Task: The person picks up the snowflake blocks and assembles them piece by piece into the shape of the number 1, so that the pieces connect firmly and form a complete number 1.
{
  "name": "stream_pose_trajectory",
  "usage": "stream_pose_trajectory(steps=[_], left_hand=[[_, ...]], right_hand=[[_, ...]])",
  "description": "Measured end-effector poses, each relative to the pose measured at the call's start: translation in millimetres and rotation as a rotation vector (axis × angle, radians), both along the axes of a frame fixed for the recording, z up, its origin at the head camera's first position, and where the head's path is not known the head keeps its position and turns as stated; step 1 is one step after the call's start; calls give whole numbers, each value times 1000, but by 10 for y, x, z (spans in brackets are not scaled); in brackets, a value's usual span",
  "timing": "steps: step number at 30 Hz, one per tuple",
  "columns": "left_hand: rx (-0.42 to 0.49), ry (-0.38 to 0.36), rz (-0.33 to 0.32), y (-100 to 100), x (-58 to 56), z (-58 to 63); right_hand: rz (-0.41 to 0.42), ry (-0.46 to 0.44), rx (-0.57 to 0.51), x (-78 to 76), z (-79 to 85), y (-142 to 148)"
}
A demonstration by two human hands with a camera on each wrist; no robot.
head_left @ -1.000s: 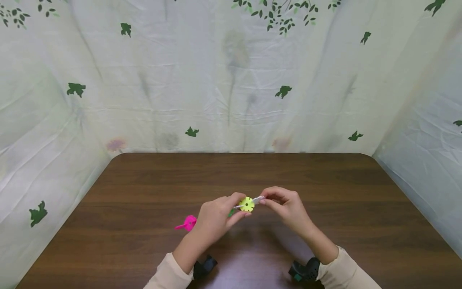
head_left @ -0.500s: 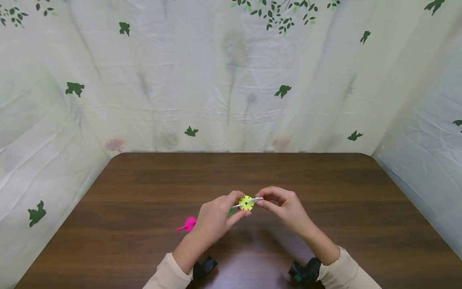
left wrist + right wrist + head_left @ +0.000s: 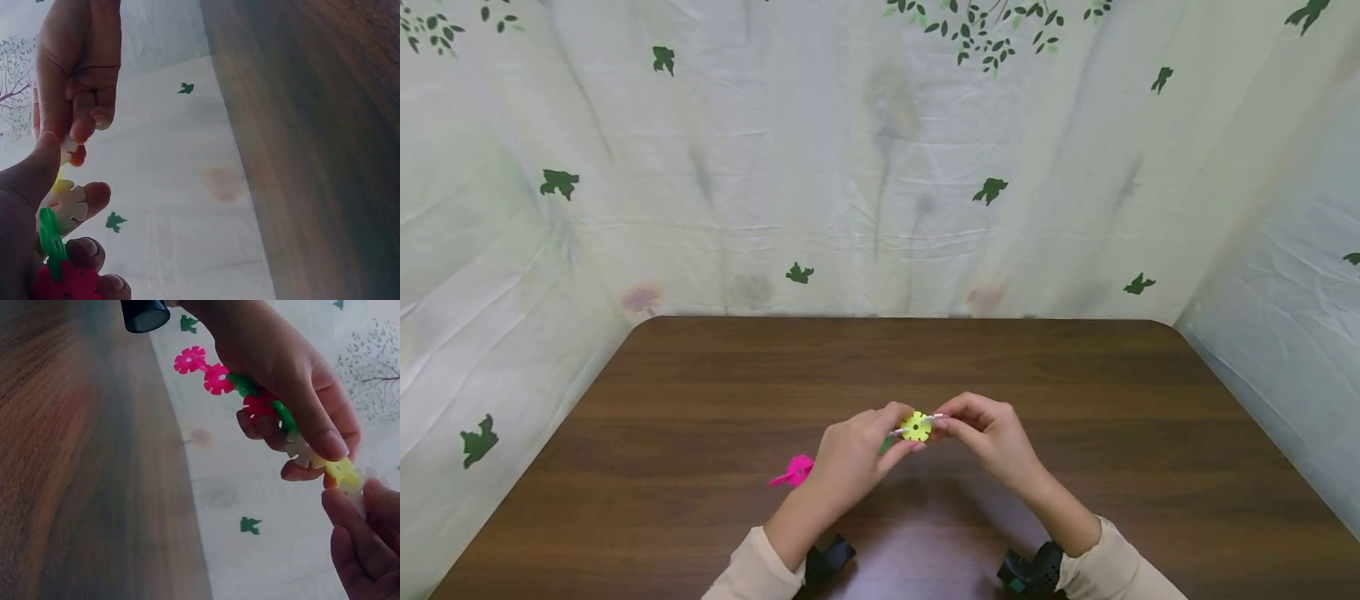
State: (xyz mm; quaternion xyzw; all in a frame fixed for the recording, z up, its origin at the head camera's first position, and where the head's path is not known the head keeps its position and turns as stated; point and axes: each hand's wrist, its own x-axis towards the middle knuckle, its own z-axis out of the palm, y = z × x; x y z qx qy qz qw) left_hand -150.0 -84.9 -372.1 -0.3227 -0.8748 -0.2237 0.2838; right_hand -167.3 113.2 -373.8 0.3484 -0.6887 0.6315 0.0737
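A chain of notched plastic snowflake discs runs through the left hand, which grips it with thumb and fingers above the table. In the right wrist view pink discs trail from one end, followed by green, red, a second green disc and a white disc. A yellow disc shows between the left thumb and index fingertip. The right hand pinches a white disc at the yellow disc's right edge. Its fingertips cover part of that white disc, and the left palm hides mid-chain in the head view.
The brown wooden table lies beneath both hands. A pale curtain with leaf and bird prints rises behind it and along both sides. Black wrist devices sit under the forearms, close to the tabletop.
The right fingertips have come a little closer to the yellow disc, and the pinched white disc has tilted slightly. The left hand keeps its grip, and the trailing pink disc has swung a little.
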Motion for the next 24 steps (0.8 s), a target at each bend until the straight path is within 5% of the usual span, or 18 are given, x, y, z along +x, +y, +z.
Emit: stream_pose_trajectory(steps=[5, 12, 17, 21, 24], left_hand=[[-2, -15, -4, 14, 2, -12], [51, -164, -25, 59, 31, 17], [149, -504, -188, -40, -6, 88], [244, -805, -254, -218, -92, 108], [234, -940, -295, -290, -139, 67]], right_hand=[[-2, 49, 14, -6, 3, -3], [18, -129, -3, 8, -4, -33], [38, -233, -45, -48, 28, 80], [68, -244, -63, -141, 76, 203], [70, -240, -64, -216, 109, 260]])
